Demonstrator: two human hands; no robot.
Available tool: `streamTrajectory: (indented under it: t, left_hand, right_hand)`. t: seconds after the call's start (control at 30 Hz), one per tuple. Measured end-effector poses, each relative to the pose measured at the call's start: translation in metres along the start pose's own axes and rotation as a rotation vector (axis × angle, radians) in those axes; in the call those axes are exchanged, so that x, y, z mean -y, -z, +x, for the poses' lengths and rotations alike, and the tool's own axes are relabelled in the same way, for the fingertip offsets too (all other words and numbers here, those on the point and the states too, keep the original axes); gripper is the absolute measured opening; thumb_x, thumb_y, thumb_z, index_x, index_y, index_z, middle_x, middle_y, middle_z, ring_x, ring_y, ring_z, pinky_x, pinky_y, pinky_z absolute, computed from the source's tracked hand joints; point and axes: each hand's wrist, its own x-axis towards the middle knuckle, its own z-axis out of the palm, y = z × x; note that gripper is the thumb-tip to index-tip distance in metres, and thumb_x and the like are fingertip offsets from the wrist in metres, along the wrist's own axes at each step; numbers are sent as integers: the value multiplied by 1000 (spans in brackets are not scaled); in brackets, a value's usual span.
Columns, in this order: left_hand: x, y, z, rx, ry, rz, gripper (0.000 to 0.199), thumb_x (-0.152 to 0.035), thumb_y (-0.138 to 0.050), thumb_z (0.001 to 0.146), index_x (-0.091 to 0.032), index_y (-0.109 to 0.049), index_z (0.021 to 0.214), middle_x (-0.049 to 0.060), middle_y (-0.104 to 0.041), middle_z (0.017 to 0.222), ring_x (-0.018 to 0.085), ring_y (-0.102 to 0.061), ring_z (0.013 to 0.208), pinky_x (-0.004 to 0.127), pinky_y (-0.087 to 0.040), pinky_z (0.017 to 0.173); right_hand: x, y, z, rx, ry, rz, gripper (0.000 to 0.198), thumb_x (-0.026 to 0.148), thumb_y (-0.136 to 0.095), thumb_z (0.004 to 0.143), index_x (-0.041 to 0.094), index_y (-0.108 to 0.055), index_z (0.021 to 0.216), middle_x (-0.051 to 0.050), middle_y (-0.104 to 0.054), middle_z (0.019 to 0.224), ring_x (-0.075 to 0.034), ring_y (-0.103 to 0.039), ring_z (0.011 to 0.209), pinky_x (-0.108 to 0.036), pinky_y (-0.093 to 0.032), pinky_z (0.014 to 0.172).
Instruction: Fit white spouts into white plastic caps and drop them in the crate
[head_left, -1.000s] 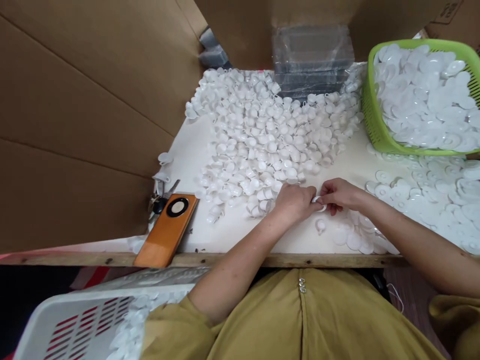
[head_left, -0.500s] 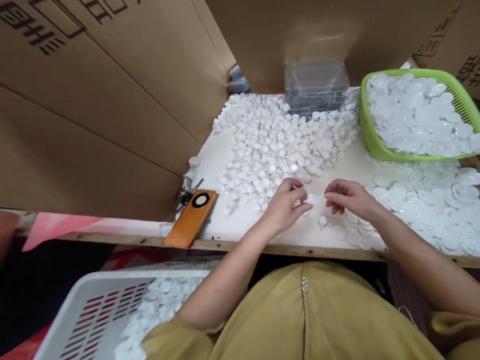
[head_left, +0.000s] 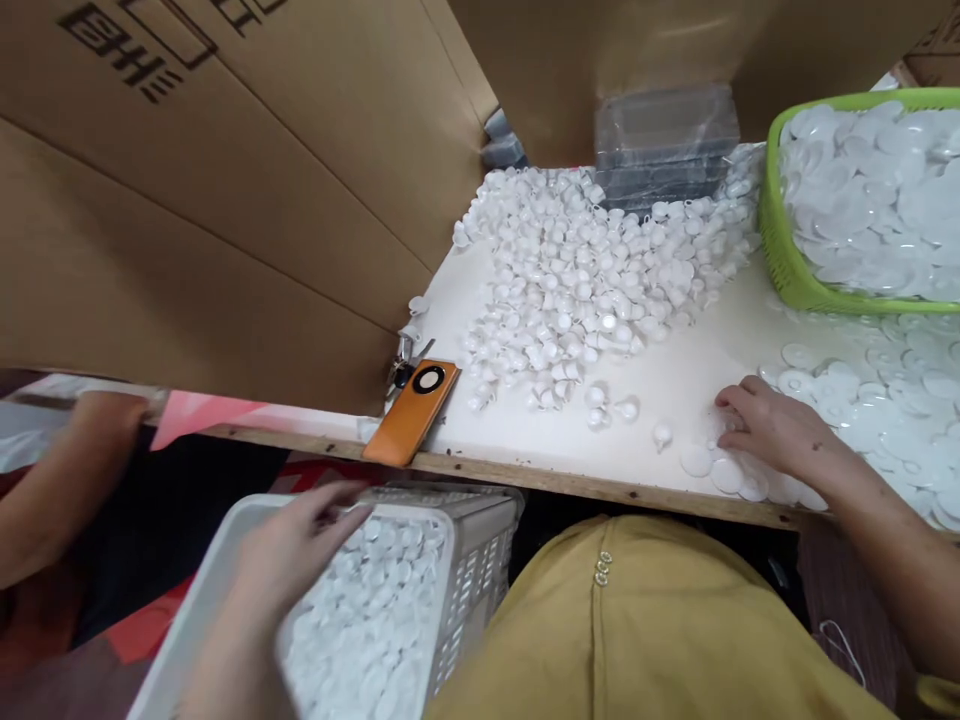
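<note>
My left hand [head_left: 289, 555], blurred by motion, hangs over a white slatted basket [head_left: 244, 510] heaped with small white plastic pieces. Its thumb and fingers look apart, and I see nothing between them. My right hand [head_left: 776, 430] is over the near edge of a spread of flat, round white discs [head_left: 832, 385]. Its thumb and index finger are curved and apart, with discs just beside the tips; the other fingers are partly hidden. To its left lies a single small white round piece with a loop [head_left: 662, 435]. Farther off is a large pile of similar white pieces [head_left: 577, 265].
A green basket [head_left: 776, 240] of white discs stands at the back right. Plastic-wrapped grey blocks [head_left: 667, 150] sit behind the pile. An orange phone [head_left: 412, 420] and keys [head_left: 401, 370] lie by the cardboard wall [head_left: 225, 230]. Another person's arm [head_left: 67, 490] is at far left.
My left hand has moved from the tabletop down and left to over the white basket. My right hand has shifted right and down to the discs. The view has turned slightly left.
</note>
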Motion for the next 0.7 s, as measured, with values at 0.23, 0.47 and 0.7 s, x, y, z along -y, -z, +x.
streamTrajectory:
  t: [0.23,0.47,0.7]
  left_hand:
    - [-231,-56,61,-123,-779,-199,36,-38,-64,82,-26,-63,116,7,-63,113,24,-51,105,37,-38,90]
    - [-295,-86,85,-3,-877,-122,21,-36,-61,84,-24,-69,99,6,-65,92,24,-51,95,38,-34,80]
    - [-271,-82,110,-99,-700,-177,29,-39,-61,82,-29,-67,108,5,-64,100,26,-49,100,40,-34,85]
  right_hand:
    - [0,6,6,-56,24,58,10,31,-63,75,23,-58,79,-3,-60,84,-18,-57,68,-29,-36,54]
    - [27,5,6,-327,-37,559,16,39,-59,83,23,-60,82,-3,-64,77,-18,-58,65,-32,-44,63]
    - [59,-17,36,-221,-35,1044,30,46,-73,68,21,-65,81,-5,-66,87,-19,-60,76,-34,-50,71]
